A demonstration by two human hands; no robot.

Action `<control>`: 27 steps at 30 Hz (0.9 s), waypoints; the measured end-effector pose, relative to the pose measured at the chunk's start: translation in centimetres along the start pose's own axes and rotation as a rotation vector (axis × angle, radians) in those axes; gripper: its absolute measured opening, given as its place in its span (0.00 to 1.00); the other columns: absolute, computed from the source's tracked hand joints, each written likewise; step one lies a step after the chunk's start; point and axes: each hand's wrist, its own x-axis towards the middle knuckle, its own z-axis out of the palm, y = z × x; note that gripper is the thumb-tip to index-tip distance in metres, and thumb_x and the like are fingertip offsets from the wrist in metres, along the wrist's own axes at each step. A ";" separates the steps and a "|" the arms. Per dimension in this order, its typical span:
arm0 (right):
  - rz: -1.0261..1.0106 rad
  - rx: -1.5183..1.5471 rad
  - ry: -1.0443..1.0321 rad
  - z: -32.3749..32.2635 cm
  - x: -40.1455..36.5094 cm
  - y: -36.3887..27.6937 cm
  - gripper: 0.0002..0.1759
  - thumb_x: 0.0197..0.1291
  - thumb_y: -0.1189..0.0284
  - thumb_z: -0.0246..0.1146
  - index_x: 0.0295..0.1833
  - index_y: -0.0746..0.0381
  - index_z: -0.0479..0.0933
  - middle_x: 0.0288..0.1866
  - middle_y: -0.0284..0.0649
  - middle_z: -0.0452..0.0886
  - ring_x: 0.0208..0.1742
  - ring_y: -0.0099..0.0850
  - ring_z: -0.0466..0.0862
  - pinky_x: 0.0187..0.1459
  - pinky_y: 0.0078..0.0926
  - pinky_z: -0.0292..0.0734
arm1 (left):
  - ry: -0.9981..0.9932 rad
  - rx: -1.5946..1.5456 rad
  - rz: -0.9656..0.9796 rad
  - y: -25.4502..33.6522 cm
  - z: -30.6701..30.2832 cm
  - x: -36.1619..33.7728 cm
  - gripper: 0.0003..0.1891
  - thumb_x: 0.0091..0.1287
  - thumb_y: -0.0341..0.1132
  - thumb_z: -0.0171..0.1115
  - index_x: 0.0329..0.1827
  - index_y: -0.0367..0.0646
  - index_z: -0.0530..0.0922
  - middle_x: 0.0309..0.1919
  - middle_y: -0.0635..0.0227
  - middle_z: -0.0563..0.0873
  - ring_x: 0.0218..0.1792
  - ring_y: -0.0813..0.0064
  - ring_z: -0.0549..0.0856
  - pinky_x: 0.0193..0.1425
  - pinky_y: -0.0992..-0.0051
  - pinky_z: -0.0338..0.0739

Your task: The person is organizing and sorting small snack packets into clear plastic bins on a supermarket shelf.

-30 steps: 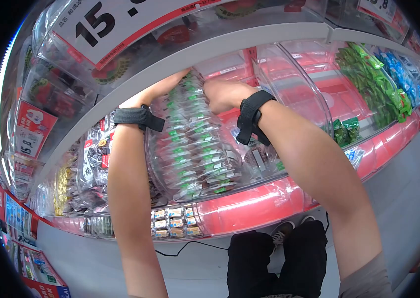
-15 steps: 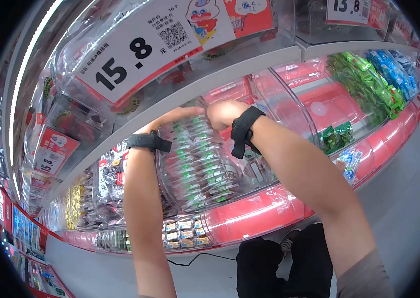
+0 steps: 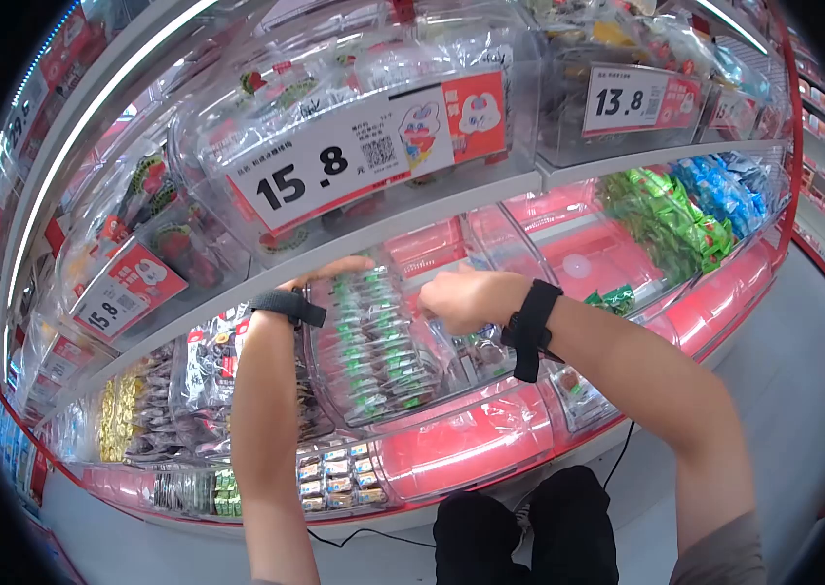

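Note:
Rows of small clear-wrapped snack packets [image 3: 373, 341] with green marks stand in a clear bin under the shelf. My left hand [image 3: 336, 270] reaches over their far end, its visible fingers stretched out and resting against the back packets. My right hand [image 3: 466, 298] is just right of the rows, above the bin's right part, with its fingers curled inward and down. Whatever lies in those fingers, if anything, is hidden. Loose packets [image 3: 483, 356] lie below my right hand. Black straps go round both wrists.
A grey shelf edge [image 3: 402, 224] with a price card [image 3: 368, 156] overhangs my hands. Dark-packed snacks [image 3: 212, 375] are to the left. Green bags [image 3: 671, 224] and blue bags [image 3: 729, 190] lie to the right. A red ledge [image 3: 461, 429] runs along the front.
My right hand has moved right and toward me, away from the far end of the packet rows. My left hand stays at their back. The view has tilted up and shifted.

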 end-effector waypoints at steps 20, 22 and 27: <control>0.175 0.726 0.942 -2.0 -12.8 -3.0 0.07 0.55 0.75 0.62 0.38 0.66 0.82 0.31 0.46 0.84 0.34 0.38 0.85 0.37 0.30 0.79 | 0.041 0.479 0.323 13.7 -0.7 -12.2 0.21 0.71 0.45 0.52 0.62 0.46 0.76 0.68 0.51 0.69 0.65 0.55 0.72 0.66 0.63 0.66; 0.073 0.843 1.054 -1.4 -13.6 -3.9 0.07 0.57 0.76 0.63 0.40 0.66 0.83 0.32 0.46 0.85 0.34 0.35 0.86 0.36 0.26 0.79 | 0.031 0.170 0.167 15.9 -0.1 -13.8 0.22 0.72 0.46 0.51 0.64 0.44 0.73 0.64 0.54 0.74 0.61 0.60 0.76 0.65 0.65 0.68; -0.262 0.452 1.269 1.2 -16.5 -9.0 0.09 0.56 0.78 0.65 0.43 0.64 0.83 0.35 0.44 0.85 0.34 0.35 0.86 0.36 0.26 0.80 | 0.014 -0.600 0.015 18.6 1.7 -15.9 0.28 0.73 0.45 0.51 0.68 0.32 0.66 0.54 0.60 0.80 0.49 0.72 0.82 0.54 0.73 0.74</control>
